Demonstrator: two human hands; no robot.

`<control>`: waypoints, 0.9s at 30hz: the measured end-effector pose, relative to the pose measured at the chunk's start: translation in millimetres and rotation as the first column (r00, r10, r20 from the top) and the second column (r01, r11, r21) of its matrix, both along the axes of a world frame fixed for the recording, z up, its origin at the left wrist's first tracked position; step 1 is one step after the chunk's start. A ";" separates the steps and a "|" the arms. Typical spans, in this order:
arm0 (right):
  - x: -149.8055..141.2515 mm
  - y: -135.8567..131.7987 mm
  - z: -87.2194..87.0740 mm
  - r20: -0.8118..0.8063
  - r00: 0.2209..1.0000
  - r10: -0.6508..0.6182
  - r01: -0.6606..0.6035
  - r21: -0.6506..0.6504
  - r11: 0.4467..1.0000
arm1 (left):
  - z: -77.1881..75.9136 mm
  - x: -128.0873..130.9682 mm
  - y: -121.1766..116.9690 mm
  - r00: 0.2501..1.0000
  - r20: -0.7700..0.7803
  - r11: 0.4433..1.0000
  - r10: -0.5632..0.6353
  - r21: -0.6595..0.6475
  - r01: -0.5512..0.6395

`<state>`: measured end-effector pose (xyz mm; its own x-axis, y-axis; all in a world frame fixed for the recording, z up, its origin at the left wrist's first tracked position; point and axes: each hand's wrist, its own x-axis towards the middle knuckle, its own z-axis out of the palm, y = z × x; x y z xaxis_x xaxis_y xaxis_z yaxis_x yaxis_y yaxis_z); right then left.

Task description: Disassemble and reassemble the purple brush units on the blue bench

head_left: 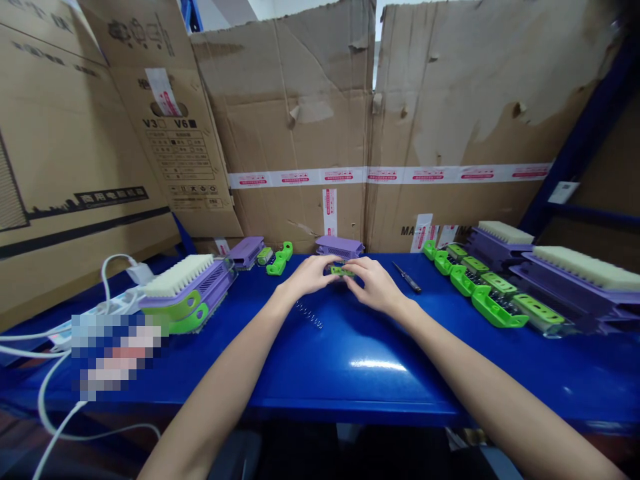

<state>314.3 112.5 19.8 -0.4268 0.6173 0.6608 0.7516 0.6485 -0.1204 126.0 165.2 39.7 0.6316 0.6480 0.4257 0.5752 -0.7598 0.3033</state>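
Over the far middle of the blue table, my left hand [313, 276] and my right hand [374, 283] face each other. Their fingers close on opposite ends of a small green plastic part [342, 271], whose lower side is partly hidden. Just behind it lies a purple plastic housing [340, 247]. A thin coil spring [310, 315] rests on the table below my left wrist. To the right of my right hand lies a dark screwdriver [407, 277].
On the left stand a purple-and-green brush unit [187, 293], a power strip [100, 310] with white cables, another purple housing [246, 253] and a green bracket [280, 259]. Several green brackets [463, 281] line the right, beside bristled purple units [575, 283]. Cardboard [300, 120] walls the back.
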 end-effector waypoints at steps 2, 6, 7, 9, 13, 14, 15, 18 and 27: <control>-9.2 -9.5 2.6 0.011 0.998 0.061 -0.061 0.019 0.998 | 12.8 -11.7 1.1 0.990 0.024 0.989 0.141 0.047 -0.142; -32.7 -29.0 0.7 0.143 0.966 0.214 -0.206 -0.068 0.976 | 40.6 -39.5 -0.6 0.872 0.074 0.862 0.485 0.130 -0.490; -38.0 -32.2 -1.2 0.174 0.952 0.250 -0.234 -0.111 0.966 | 46.1 -46.1 -1.8 0.826 0.067 0.813 0.559 0.150 -0.562; -45.3 -35.5 -5.1 0.207 0.930 0.303 -0.264 -0.193 0.945 | 54.1 -58.1 -4.4 0.709 0.051 0.691 0.703 0.184 -0.699; -44.9 -33.1 -8.2 0.216 0.925 0.312 -0.256 -0.254 0.933 | 59.6 -76.7 -7.6 0.468 -0.017 0.466 0.883 0.137 -0.874; -42.9 -31.9 -7.9 0.215 0.930 0.299 -0.243 -0.251 0.937 | 59.7 -80.3 -7.7 0.425 -0.037 0.426 0.905 0.118 -0.897; -40.9 -31.0 -7.4 0.214 0.934 0.285 -0.230 -0.246 0.942 | 59.5 -83.3 -7.5 0.390 -0.055 0.393 0.919 0.104 -0.914; -37.8 -30.7 -6.2 0.207 0.942 0.264 -0.213 -0.239 0.947 | 57.7 -89.7 -5.1 0.333 -0.098 0.341 0.938 0.085 -0.936; -43.1 -35.9 -5.9 0.222 0.933 0.283 -0.206 -0.318 0.926 | 42.2 -94.9 6.9 0.292 -0.206 0.315 0.934 0.087 -0.945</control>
<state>271.2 76.6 13.9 -0.7205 0.6161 0.3184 0.6035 0.7832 -0.1499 31.0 172.1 82.0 -0.3660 0.8659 0.3410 0.9303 0.3496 0.1108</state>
